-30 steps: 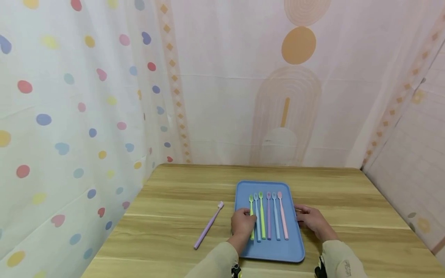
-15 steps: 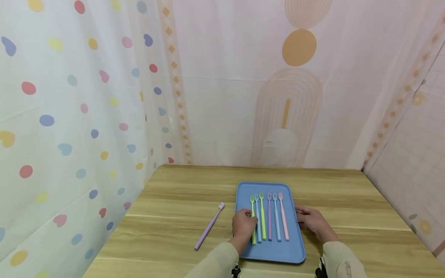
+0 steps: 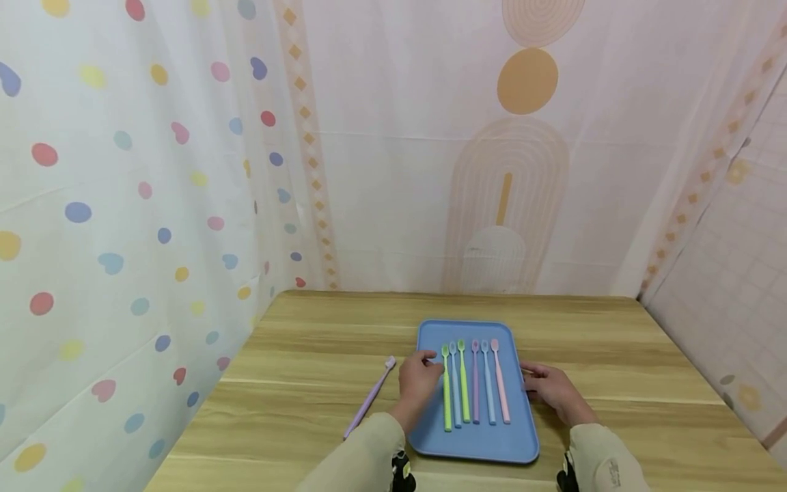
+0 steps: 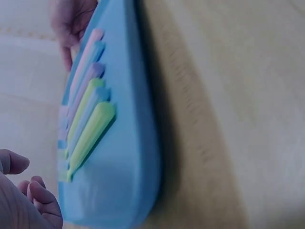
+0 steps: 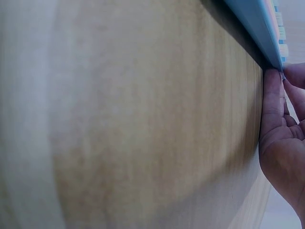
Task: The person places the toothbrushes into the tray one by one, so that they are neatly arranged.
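A blue tray [image 3: 486, 444] lies on the table with several toothbrushes in a row. From left to right come a green toothbrush [image 3: 447, 396], a blue one, another green one, a purple toothbrush [image 3: 475, 386], a blue one and a pink toothbrush [image 3: 501, 386]. My left hand [image 3: 418, 383] hovers over the tray's left edge, fingers loosely bent and holding nothing, apart from the nearest green toothbrush. My right hand [image 3: 553, 391] holds the tray's right rim; in the right wrist view its fingertips [image 5: 272, 78] meet the tray's edge, thumb on the upper side.
A loose purple toothbrush [image 3: 371, 400] lies slanted on the wooden table [image 3: 295, 369], left of the tray and partly behind the left sleeve [image 3: 359, 454]. Patterned curtains [image 3: 393, 205] hang behind the table and on both sides.
My left hand has let go of the leftmost green toothbrush and moved left off the row. That toothbrush shifted slightly toward me before. The right hand stays at the tray's rim.
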Tool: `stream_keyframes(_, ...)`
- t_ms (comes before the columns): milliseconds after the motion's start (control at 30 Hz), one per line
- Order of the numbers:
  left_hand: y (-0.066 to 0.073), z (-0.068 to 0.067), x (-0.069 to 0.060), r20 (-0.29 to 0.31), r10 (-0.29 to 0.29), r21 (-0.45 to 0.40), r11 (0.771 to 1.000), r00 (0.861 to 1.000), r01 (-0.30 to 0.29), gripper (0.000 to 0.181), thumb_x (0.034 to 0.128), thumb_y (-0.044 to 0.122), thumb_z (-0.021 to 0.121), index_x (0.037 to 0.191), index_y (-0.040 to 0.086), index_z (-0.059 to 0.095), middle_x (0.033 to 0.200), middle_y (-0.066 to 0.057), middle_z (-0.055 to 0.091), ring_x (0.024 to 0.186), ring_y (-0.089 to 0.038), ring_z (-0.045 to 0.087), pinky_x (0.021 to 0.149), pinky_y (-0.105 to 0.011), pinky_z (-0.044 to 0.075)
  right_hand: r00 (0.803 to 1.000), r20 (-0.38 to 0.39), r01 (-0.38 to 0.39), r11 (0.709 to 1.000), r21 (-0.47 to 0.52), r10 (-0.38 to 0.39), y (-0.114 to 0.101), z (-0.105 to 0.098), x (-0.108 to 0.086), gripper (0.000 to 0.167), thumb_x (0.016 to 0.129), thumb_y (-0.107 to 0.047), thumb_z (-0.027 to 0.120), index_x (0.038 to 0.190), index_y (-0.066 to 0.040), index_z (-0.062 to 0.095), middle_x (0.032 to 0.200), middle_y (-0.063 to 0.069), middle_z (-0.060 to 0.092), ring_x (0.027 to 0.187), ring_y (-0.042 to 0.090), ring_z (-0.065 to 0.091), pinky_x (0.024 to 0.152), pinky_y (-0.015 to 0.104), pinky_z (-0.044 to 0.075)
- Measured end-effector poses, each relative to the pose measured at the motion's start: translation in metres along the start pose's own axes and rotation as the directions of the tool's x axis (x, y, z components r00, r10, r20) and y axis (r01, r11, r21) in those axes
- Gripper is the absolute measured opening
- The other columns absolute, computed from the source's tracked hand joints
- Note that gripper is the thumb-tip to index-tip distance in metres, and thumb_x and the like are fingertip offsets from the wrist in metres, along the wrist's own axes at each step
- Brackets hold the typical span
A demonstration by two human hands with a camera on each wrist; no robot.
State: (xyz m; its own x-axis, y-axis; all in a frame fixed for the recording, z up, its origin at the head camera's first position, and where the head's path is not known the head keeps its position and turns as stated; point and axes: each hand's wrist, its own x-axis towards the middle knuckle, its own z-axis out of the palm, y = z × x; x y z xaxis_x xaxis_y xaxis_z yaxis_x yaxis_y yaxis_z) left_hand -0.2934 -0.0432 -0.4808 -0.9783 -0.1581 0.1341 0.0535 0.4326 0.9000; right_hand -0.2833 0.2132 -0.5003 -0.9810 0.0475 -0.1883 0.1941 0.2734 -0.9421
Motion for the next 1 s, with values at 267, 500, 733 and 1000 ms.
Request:
stream_keyframes(267,-0.006,-0.022,0.017,0.009,-0.028,-0.056,0.998,1.0,0.029,0.031,0.0798,0.003,0.069,0.11,-0.004,0.071,0.082,-0.004,0.061,0.073,-0.016,0.055,0.063,-0.03,0.047,1.0,-0.004,0.001,1.0,0.012,-0.001,0.002,0.001,0.0,0.048,0.092,0.004,0.057,0.138,0.013,0.048,0.124,0.03,0.06,0.094,0.024,0.066,0.078,0.038,0.056)
stream_keyframes(500,-0.024,-0.054,0.033,0.021,-0.048,-0.078,0.996,0.999,0.049,0.032,0.0817,0.002,0.069,0.112,-0.006,0.069,0.089,-0.009,0.063,0.08,-0.021,0.058,0.068,-0.031,0.049,1.0,-0.008,0.008,1.0,-0.009,-0.008,-0.001,0.004,-0.001,0.049,0.091,0.003,0.059,0.138,0.012,0.05,0.123,0.03,0.061,0.097,0.026,0.067,0.08,0.04,0.056)
stream_keyframes(733,-0.04,-0.093,0.043,0.069,-0.082,-0.044,0.995,0.994,0.085,0.037,0.0844,0.005,0.068,0.119,-0.007,0.066,0.1,-0.013,0.062,0.09,-0.023,0.055,0.072,-0.029,0.047,1.0,-0.011,0.017,1.0,-0.011,-0.017,0.002,0.005,0.001,0.048,0.091,0.002,0.059,0.137,0.012,0.05,0.119,0.028,0.062,0.094,0.025,0.066,0.078,0.039,0.057)
stream_keyframes(1000,-0.069,-0.131,0.039,0.17,-0.057,-0.017,0.998,0.984,0.061,0.037,0.0879,0.007,0.069,0.121,-0.01,0.063,0.089,-0.01,0.062,0.072,-0.019,0.056,0.06,-0.032,0.049,1.0,-0.011,0.013,1.0,-0.012,-0.013,0.002,0.005,0.001,0.048,0.09,0.004,0.059,0.137,0.012,0.051,0.121,0.028,0.062,0.094,0.024,0.066,0.077,0.038,0.057)
